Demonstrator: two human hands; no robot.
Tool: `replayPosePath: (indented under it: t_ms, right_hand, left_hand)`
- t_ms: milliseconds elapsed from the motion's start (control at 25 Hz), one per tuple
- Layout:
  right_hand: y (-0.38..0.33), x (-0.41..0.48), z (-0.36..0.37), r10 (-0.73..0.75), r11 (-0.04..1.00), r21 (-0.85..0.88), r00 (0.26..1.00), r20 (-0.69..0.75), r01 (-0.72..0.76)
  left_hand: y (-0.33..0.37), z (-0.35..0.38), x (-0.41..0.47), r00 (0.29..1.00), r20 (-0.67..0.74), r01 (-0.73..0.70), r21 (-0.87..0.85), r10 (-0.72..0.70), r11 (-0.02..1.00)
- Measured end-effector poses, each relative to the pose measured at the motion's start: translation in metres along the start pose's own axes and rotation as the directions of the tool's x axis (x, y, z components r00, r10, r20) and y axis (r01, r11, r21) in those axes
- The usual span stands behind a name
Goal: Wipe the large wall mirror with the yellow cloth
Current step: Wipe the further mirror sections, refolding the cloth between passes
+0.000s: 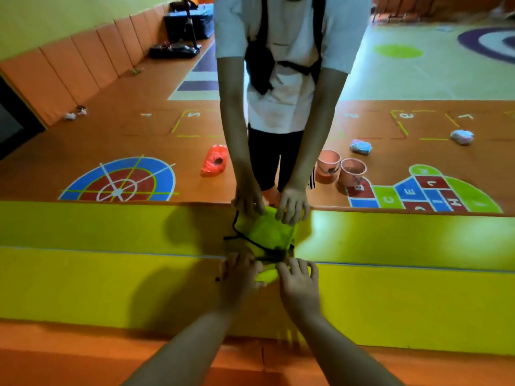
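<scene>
The large wall mirror (111, 151) fills the upper view; its lower edge runs along a thin line just above my hands. My left hand (239, 275) and my right hand (299, 278) both grip the yellow cloth (266, 275), bunched between them at that lower edge. Directly above, the mirror shows the cloth's reflection, with a dark border, and the reflections of both hands on it. My own reflection, in a white shirt with black straps, stands in the middle of the glass.
A yellow band (418, 302) runs below the mirror, with orange padding (83, 358) under it. In the reflection, behind me, are a red plastic bag (214, 164), two pink buckets (341, 168), crumpled bundles (361, 147) and black equipment (184, 32).
</scene>
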State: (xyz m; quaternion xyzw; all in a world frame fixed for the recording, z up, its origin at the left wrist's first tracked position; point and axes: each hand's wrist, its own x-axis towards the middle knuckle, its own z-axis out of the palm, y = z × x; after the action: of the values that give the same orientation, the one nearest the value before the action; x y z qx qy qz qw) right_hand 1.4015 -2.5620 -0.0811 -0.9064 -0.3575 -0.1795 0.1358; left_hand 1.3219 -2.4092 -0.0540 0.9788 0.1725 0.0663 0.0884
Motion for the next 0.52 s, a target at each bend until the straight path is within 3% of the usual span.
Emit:
replayPosePath:
  t_ms: [200, 280, 400, 520]
  right_hand:
    - [0.017, 0.038, -0.129, -0.030, 0.999, -0.035, 0.988, -0.151, 0.025]
    - [0.021, 0.064, -0.208, -0.076, 0.996, -0.063, 0.970, -0.232, 0.062]
    - [0.032, 0.114, -0.326, -0.155, 0.984, -0.143, 0.915, -0.374, 0.108]
    - [0.042, 0.163, -0.435, -0.247, 0.959, -0.245, 0.841, -0.481, 0.142]
  left_hand:
    - [0.050, -0.117, 0.004, 0.988, -0.061, -0.149, -0.072, 0.145, 0.986]
    - [0.080, -0.190, 0.006, 0.956, -0.175, -0.256, -0.110, 0.235, 0.960]
    - [0.119, -0.306, 0.024, 0.909, -0.350, -0.310, -0.202, 0.227, 0.929]
    - [0.152, -0.411, 0.044, 0.806, -0.538, -0.409, -0.201, 0.248, 0.890]
